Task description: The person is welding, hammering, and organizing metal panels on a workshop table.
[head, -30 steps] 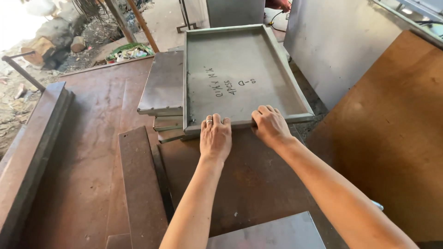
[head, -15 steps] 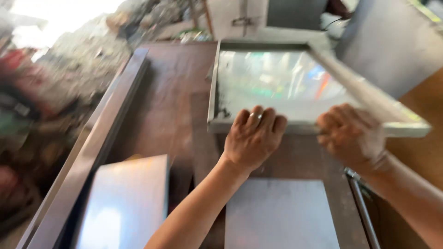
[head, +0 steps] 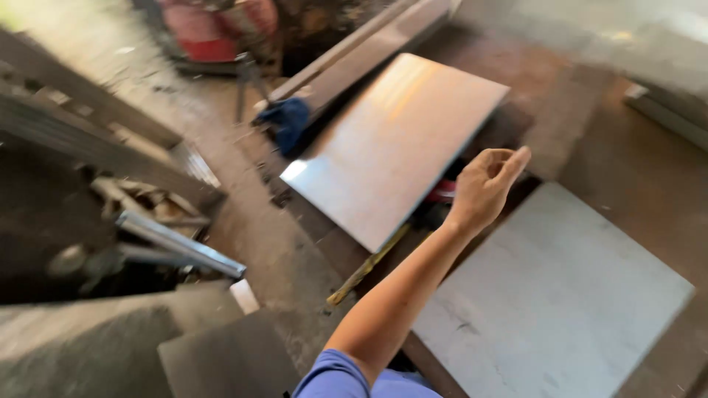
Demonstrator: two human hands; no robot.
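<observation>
Steel sheet (head: 394,144) lies just beside our left hand (head: 483,188), fingers loosely curled, holding nothing; right hand unseen.

1. One hand (head: 483,188) shows, raised in the air on a bare forearm that stretches up from the lower middle of the view.
2. A blue sleeve covers the upper arm.
3. The fingers (head: 509,161) are loosely curled, gripping nothing.
4. Which hand it is cannot be told.
</observation>
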